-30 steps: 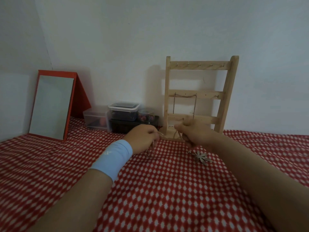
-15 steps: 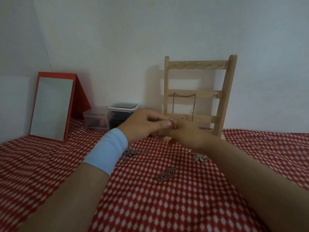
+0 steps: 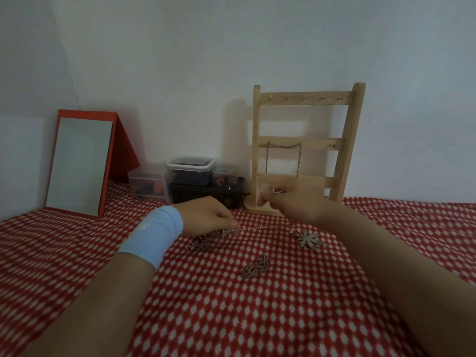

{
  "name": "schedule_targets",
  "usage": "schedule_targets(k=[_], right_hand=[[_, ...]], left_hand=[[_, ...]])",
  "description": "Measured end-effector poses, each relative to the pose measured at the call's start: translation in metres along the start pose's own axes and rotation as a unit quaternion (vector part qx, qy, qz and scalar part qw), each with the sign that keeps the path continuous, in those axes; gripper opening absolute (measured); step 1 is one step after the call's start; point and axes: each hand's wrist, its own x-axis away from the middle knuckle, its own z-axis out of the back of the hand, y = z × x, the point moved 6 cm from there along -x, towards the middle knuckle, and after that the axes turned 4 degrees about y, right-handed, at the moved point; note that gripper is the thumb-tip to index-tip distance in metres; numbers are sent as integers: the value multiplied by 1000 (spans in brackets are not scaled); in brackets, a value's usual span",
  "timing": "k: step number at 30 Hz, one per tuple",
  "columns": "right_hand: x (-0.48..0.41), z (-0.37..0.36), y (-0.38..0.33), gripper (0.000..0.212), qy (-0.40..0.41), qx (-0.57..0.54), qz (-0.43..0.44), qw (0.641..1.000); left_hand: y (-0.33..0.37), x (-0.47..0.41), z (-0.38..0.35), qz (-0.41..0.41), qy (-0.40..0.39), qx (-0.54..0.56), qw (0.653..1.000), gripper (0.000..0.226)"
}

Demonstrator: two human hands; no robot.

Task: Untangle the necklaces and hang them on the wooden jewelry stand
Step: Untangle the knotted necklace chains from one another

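Note:
A wooden jewelry stand [image 3: 306, 97] with three hooked rails leans near the wall; one thin chain [image 3: 283, 146] hangs from its middle rail. My left hand [image 3: 208, 215], with a light blue wristband, pinches a thin silver chain [image 3: 257, 228] above a tangled clump of necklaces [image 3: 203, 240] on the cloth. My right hand [image 3: 293, 202] is closed in front of the stand's base and holds the chain's other end, so it runs taut between both hands. A flower-shaped pendant [image 3: 307, 238] and a small bunched chain [image 3: 255, 266] lie on the cloth.
A red-framed mirror [image 3: 79, 163] leans at the back left. Clear plastic boxes [image 3: 189, 171] and a dark box [image 3: 206, 194] sit left of the stand. The red-and-white patterned cloth [image 3: 231, 318] covers the surface.
My hands, joined in front of the stand half a second ago, have pulled apart: the left dropped to the clump, the right moved right, stretching a chain between them.

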Motion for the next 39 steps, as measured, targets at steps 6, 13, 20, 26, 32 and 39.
schedule_targets(k=[6, 13, 20, 26, 32, 39], right_hand=[[-3, -10, 12, 17, -24, 177, -4, 984], [7, -14, -7, 63, -57, 261, 56, 962], [5, -47, -3, 18, -133, 217, 113, 961], [1, -22, 0, 8, -35, 62, 91, 993], [0, -18, 1, 7, -29, -52, 73, 996], [-4, -14, 6, 8, 25, -73, 67, 995]], left_hand=[[3, -2, -13, -1, -35, -28, 999, 26], [2, -5, -19, -12, -63, -59, 996, 26], [3, -7, -11, -38, 7, -13, 999, 13], [1, -3, 8, -40, 99, 132, 986, 14], [8, -4, 10, -48, 131, 143, 980, 11], [9, -7, -3, -36, 116, 286, 951, 12]])
